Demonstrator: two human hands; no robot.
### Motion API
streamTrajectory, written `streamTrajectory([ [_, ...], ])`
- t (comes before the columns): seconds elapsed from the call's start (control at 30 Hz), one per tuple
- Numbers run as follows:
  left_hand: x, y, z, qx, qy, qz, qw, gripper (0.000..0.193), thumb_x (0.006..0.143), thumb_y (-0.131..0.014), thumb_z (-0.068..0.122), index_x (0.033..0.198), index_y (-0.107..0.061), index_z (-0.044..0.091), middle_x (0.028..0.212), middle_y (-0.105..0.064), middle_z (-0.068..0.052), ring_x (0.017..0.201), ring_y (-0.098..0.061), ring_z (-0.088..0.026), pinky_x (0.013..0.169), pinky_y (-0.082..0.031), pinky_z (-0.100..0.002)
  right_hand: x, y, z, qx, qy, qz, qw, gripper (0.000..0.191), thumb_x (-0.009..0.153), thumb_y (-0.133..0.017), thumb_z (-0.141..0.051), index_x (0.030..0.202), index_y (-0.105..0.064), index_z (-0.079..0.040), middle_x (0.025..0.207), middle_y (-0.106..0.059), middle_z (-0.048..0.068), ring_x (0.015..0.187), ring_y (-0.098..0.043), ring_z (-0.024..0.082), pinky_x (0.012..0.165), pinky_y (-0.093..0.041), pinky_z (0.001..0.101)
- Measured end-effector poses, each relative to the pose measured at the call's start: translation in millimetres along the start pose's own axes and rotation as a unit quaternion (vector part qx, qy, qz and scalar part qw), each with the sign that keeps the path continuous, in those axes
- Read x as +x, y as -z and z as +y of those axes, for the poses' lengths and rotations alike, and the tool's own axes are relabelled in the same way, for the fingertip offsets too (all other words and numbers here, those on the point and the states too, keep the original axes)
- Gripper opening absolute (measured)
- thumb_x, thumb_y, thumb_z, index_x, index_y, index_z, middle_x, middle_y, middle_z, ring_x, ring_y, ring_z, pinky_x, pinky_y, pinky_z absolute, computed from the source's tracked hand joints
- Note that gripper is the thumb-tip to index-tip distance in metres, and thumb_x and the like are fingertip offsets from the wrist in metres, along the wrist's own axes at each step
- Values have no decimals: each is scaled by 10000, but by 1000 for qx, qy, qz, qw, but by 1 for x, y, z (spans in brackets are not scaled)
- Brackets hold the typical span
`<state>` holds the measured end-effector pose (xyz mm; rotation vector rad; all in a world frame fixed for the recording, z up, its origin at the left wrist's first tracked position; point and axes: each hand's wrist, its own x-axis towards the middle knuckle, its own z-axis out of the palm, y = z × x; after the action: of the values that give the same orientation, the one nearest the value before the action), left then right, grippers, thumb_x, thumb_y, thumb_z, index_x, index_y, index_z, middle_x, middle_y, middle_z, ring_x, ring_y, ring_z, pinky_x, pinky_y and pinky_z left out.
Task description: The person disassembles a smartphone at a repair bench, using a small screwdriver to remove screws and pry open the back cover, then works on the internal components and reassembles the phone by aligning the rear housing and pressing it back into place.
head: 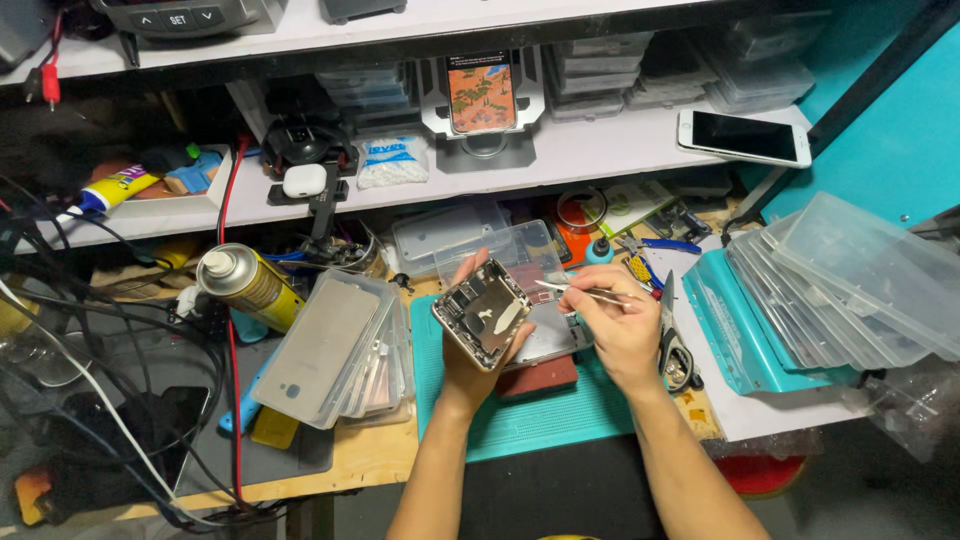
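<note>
Opened phone shell (482, 314) held up in the left hand (478, 345) above the teal mat (560, 415) on the counter (370, 455), tweezers (588, 293) in the right hand (622, 330).

Left fingers (466, 268) wrap the shell's edges, its bare insides tilted toward the camera; right fingers are pinched narrow on the tweezers, whose tips sit just beside the shell's upper right corner, touching or not I cannot tell; best done, I judge, with the shell kept steady, the wrist braced and the tips brought in lightly; scissors (674, 350) lie by the right hand.
</note>
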<state>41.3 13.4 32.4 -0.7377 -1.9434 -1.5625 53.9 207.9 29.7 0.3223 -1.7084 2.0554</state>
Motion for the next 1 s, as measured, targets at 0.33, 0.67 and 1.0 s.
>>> streamTrajectory([
  [0.33,0,-6,14,-9,87,8,996,907,732,-928,204,1464,-444,-25,1441,-596,-171,1097,-690,-271,954,-572,-342,1,-34,-34,-231,160,-52,958,191,861,-749,57,1049,-743,27,1050,-755,126,984,-744,229,893,-587,318],
  [0.67,4,-6,23,27,-31,3,999,807,793,-806,-11,1505,-429,-20,1511,-534,-223,1397,-561,-414,1150,-481,-438,2,-47,-46,-342,239,-46,908,174,844,-746,35,1012,-702,47,992,-732,157,905,-742,284,811,-593,338],
  [1.0,0,-9,16,23,-32,8,999,797,779,-820,-24,1482,-445,-3,1516,-529,-223,1405,-561,-408,1166,-477,-437,8,-41,-44,-356,203,-96,907,157,871,-723,-1,1021,-707,45,961,-734,161,864,-738,303,769,-578,344],
])
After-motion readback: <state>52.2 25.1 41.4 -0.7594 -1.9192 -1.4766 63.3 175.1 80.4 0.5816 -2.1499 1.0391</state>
